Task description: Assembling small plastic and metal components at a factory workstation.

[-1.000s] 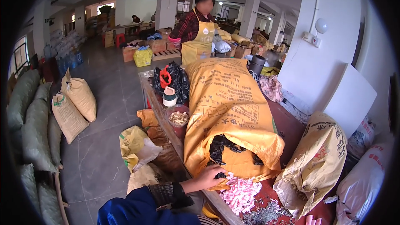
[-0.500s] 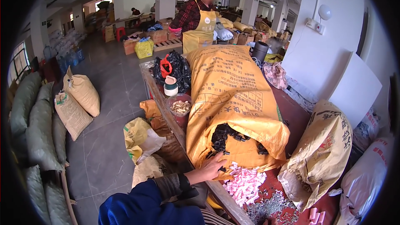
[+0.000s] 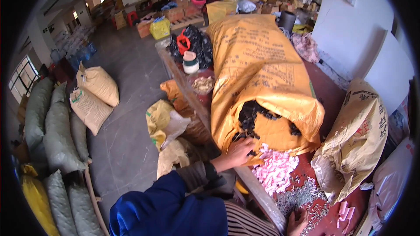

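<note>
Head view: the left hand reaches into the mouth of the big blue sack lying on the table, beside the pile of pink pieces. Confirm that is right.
Not quite: the sack is yellow-orange, not blue. The head view shows the left hand at its open mouth, on the table, beside the pile of pink pieces.

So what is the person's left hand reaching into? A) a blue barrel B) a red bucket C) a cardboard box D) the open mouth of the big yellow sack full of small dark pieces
D: the left hand rests at the open mouth of the big yellow sack lying on the table, right where the small dark pieces spill out beside the pink pieces.
</note>
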{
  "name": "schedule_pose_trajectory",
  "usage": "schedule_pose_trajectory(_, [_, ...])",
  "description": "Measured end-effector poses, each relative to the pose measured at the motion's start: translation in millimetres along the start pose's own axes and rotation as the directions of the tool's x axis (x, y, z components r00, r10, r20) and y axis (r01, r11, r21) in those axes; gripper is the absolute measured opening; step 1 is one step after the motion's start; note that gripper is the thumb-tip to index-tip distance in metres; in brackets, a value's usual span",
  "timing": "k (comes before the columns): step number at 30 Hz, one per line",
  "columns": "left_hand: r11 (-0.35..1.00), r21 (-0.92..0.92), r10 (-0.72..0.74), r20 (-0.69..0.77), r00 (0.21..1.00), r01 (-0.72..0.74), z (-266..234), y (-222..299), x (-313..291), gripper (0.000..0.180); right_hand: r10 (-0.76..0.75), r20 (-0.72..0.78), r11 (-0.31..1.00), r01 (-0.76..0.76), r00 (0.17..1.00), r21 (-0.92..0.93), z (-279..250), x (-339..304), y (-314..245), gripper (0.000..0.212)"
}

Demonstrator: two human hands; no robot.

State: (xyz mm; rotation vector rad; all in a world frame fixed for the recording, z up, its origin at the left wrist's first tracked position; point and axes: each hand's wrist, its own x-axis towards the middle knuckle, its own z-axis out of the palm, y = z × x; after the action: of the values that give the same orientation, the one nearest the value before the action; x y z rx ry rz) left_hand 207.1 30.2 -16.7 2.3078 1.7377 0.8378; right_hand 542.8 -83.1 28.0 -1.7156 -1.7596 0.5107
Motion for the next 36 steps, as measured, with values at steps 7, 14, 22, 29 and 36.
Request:
schedule_pose_trajectory(7, [0.997, -0.082, -0.011, 0.017, 1.000, 0.012, 1, 2, -6, 0.036, -0.236, 0.007, 0.963, 0.234, 0.972, -0.136, 6, -2, 10, 0.013])
schedule_pose_trajectory(14, [0.982, -0.185, 0.035, -0.059, 0.998, -0.046, 1, 9, -12, 0.032, -0.268, 0.068, 0.960, 0.272, 0.961, -0.065, 3, -2, 14, 0.013])
schedule_pose_trajectory(22, [0.832, -0.519, 0.182, -0.080, 0.980, -0.197, 20, 57, -20, 0.031, -0.349, 0.254, 0.935, 0.354, 0.902, 0.027, -6, 9, -1, 0.013])
schedule_pose_trajectory(29, [0.757, -0.574, 0.401, 0.028, 0.916, -0.314, 38, 89, -26, 0.026, -0.408, 0.350, 0.898, 0.439, 0.843, -0.012, -9, 13, 2, 0.012])
schedule_pose_trajectory(36, [0.660, -0.723, 0.449, 0.161, 0.879, -0.205, 45, 108, -19, 0.028, -0.162, 0.235, 0.981, 0.181, 0.958, -0.063, 1, 3, 7, 0.010])
